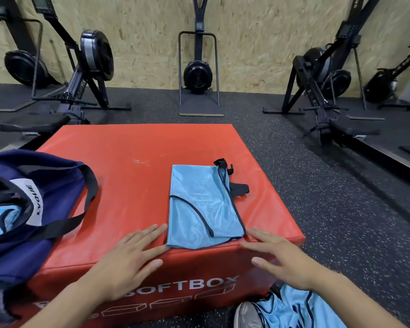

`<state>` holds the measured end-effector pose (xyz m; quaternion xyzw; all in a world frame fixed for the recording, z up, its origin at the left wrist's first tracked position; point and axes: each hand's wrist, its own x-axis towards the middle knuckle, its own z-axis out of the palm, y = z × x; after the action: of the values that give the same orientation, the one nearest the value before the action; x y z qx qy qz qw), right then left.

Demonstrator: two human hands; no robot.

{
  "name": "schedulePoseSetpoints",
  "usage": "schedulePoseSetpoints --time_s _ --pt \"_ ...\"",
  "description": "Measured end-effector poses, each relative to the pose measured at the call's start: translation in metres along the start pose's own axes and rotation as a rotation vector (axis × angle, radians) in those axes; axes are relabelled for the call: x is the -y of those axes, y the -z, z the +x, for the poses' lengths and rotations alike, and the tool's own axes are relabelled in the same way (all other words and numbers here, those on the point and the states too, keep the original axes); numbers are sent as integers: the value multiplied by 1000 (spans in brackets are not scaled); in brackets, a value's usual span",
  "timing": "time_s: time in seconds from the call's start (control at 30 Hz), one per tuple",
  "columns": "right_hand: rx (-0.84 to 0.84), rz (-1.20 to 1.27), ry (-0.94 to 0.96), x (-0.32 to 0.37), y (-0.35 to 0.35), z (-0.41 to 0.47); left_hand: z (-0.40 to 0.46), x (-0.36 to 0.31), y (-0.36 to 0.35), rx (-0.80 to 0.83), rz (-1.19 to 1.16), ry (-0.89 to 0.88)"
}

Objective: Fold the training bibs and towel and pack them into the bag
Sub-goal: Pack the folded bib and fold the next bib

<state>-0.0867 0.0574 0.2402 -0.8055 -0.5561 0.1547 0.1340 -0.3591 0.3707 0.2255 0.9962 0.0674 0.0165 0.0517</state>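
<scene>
A light blue mesh bib (pixel 202 207) with black trim lies folded lengthwise on the red soft box (pixel 130 171), its near end at the front edge. My left hand (pixel 130 259) lies flat with straight fingers just left of the bib's near corner. My right hand (pixel 279 256) is spread just right of the other near corner. Both hands hold nothing. The navy bag (pixel 31 209) sits open on the box's left side, with a blue bib (pixel 0 220) showing inside. More blue bibs (pixel 301 308) lie heaped at the bottom right.
Black rowing machines (pixel 88 74) and ski-type trainers (pixel 198 76) stand along the wooden wall behind the box. Dark speckled rubber floor (pixel 341 221) surrounds the box. A grey shoe (pixel 247 316) shows at the bottom beside the heaped bibs.
</scene>
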Motion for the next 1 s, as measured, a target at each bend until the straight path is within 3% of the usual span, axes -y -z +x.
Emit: schedulePoseSetpoints --time_s 0.27,0.5,0.63,0.9,1.0 --pt "-82 -193 117 6 -4 18 14 -6 9 -81 99 -90" --pt "-137 -429 203 2 -8 31 21 -6 9 4 55 -130" --pt "-176 -413 217 1 -15 38 18 -10 13 52 -37 -101" --pt "-458 19 254 29 9 36 1 -30 60 -198 -720 10" --pt "-465 182 252 47 24 32 -7 -37 78 -241 -933 110"
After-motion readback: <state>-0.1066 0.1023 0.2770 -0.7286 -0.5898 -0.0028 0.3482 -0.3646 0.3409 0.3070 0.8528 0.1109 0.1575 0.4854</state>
